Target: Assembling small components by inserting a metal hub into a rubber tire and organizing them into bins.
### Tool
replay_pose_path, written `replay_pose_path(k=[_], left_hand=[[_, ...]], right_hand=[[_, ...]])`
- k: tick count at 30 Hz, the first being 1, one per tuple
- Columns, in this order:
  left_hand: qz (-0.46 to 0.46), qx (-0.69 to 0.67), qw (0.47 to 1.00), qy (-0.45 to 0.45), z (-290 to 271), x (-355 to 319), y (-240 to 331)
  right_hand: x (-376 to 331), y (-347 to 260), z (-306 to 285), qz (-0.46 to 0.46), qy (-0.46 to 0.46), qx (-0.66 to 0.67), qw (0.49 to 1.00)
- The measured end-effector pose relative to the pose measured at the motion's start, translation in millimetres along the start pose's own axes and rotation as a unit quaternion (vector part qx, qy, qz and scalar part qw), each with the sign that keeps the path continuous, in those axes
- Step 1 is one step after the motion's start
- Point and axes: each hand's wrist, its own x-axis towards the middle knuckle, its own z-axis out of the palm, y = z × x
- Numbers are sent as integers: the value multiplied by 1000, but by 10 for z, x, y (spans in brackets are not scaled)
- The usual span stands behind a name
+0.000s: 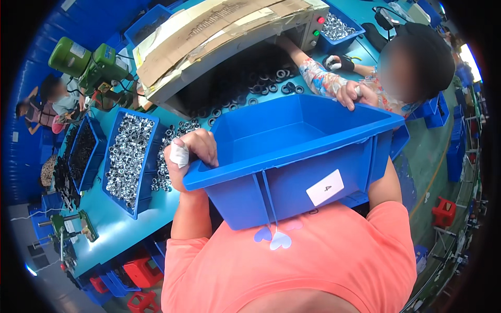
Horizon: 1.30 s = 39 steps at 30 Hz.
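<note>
Left hand [194, 147] and right hand [357, 95] well apart, both curled, grip clamped on opposite ends of blue bin [284, 190].

The storage tub [292, 190] is held between the left hand [194, 148] at its left rim and the right hand [357, 95] at its far right rim. Beyond it on the workbench [119, 233] stands a machine housing [309, 37], cardboard [209, 34] on top, loose rings [240, 99] inside and before its opening. Left of the tub lie loose metal parts [163, 169], then a filled parts bin [147, 180]. A co-worker [323, 78] is at far right; nearer right, a stool [444, 211] is on the floor.
</note>
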Motion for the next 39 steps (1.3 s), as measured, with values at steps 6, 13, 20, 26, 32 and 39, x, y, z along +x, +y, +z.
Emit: replay_pose_path(k=[6,13,20,26,32,39], left_hand=[[-60,-2,998,-7,527,-98,289],[-246,-97,964,-34,1406,-456,-74],[-328,-95,910,-234,2040,-1260,-1222],[-340,-81,849,-397,3331,-2227,-1672],[-312,26,781,-541,4084,-2820,-1907],[-407,66,698,-585,3796,-3111,-2332]], right_hand=[[-816,-384,98,1,1,-1,1000],[-2716,-882,3,83,140,214,963],[-4682,-1502,365,190,149,-100,965],[-6104,-1939,1190,365,275,-421,784],[-7131,-1494,1709,392,474,-368,697],[-7526,-1112,1677,486,575,-407,517]])
